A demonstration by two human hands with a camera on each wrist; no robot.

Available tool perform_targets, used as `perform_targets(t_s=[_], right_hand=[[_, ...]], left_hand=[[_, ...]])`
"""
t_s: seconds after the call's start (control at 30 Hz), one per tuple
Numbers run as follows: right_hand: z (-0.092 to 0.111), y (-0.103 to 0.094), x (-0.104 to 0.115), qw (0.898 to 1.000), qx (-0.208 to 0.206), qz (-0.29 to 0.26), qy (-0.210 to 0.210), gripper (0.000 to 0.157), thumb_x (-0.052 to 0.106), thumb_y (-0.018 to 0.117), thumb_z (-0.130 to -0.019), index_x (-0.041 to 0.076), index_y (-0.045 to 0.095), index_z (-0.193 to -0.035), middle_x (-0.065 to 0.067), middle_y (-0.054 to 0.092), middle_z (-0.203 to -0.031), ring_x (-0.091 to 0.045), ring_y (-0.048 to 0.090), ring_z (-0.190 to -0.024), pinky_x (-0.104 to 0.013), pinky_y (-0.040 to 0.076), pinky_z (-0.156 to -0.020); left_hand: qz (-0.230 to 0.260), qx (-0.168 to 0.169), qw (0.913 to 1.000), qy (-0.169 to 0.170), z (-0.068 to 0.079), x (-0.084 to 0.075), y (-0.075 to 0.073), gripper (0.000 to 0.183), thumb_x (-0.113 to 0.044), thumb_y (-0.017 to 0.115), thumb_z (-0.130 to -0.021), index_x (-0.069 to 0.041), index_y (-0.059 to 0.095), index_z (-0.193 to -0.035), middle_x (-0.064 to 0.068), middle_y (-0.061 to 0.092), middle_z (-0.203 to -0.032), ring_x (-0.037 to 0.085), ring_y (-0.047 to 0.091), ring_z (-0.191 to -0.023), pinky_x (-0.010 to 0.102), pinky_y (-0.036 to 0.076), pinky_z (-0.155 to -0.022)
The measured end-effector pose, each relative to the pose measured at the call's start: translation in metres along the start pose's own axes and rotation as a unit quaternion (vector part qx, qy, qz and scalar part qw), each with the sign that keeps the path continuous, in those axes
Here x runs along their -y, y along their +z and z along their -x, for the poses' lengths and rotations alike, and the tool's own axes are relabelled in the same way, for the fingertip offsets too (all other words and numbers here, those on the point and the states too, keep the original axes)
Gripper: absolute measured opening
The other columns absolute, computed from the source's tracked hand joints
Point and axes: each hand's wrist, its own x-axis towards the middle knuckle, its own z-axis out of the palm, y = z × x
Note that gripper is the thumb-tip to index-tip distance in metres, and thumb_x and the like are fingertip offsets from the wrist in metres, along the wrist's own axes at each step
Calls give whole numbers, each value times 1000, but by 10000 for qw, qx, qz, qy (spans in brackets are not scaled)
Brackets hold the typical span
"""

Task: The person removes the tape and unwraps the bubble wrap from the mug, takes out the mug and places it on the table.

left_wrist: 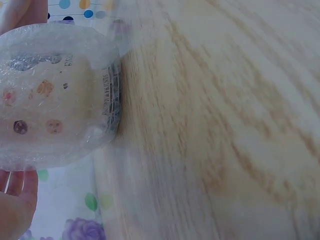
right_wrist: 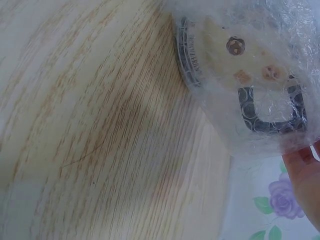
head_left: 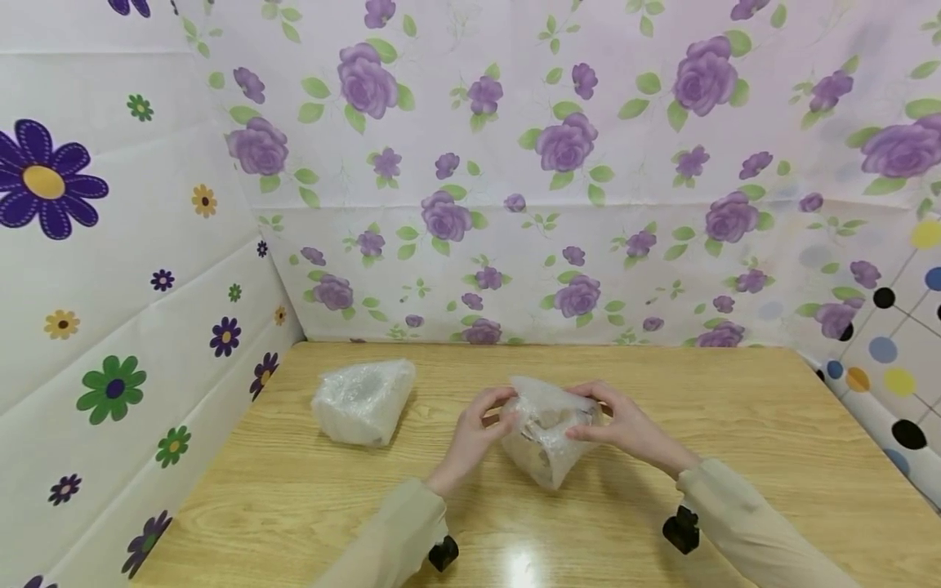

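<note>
A mug [left_wrist: 42, 100] wrapped in clear bubble wrap lies between the two hands in the head view. Through the plastic, the left wrist view shows small printed faces and lettering near a dark edge. A dark handle [right_wrist: 275, 125] is visible in the right wrist view. On the bundle's left side, the left hand [head_left: 476, 429] grips the wrap with thumb and fingers. From the right, the right hand [head_left: 621, 425] holds the bundle, thumb on the near side and fingers on the far side. Some fingertips are hidden behind the plastic.
A second bubble-wrapped bundle [head_left: 363, 402] sits to the left on the wooden table [head_left: 698, 384]; its contents cannot be made out. Flower-printed cloth [head_left: 515, 163] hangs behind the table, with patterned cloths at both sides.
</note>
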Motion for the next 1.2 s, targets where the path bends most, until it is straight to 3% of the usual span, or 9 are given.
perform_targets(t_s=[0.13,0.3,0.53,0.8,1.03,1.2], right_hand=[[-2,0,-21,10000,-46,-46,-31,53,23,72,-79,18,50,-127,-2,47,-123,-24,43,-110,-54,30,-92],[-2,-1,-22,9997,-7,-212,-132,50,22,71,-80,19,51,-126,-1,48,-122,-23,44,-109,-50,32,-91],[-1,-3,-20,9982,69,-586,-53,36,21,56,-92,14,51,-127,-4,49,-124,-24,45,-111,-47,36,-91],[-4,-4,-23,9969,-345,-673,-211,32,17,53,-93,3,49,-122,-14,53,-119,-27,51,-105,-42,42,-86],[-3,-7,-22,9931,-666,-946,-190,21,17,53,-93,0,56,-105,-14,60,-101,-23,57,-91,-32,46,-78],[-6,-8,-23,9901,-949,-1033,-23,23,20,53,-93,-2,59,-100,-14,60,-98,-22,57,-90,-33,47,-78]], left_hand=[[81,-15,9999,-126,1,0,2,29,2,58,-87,7,53,-115,21,52,-114,37,46,-105,50,39,-85],[52,-88,9998,-151,1,0,3,30,0,59,-86,5,55,-115,18,53,-113,37,46,-103,50,40,-85],[-39,-205,9997,-131,2,0,4,30,-1,61,-85,5,56,-114,17,54,-114,34,49,-101,48,41,-83],[-60,-184,9997,-157,3,-4,4,31,0,62,-84,5,57,-114,18,53,-116,35,48,-102,48,41,-84],[-163,-133,9993,-320,3,-6,3,30,-3,62,-85,3,58,-114,17,52,-118,32,48,-103,47,41,-84],[-293,-157,9989,-320,3,-8,3,30,-3,63,-85,3,58,-113,17,52,-117,34,48,-102,47,42,-83]])
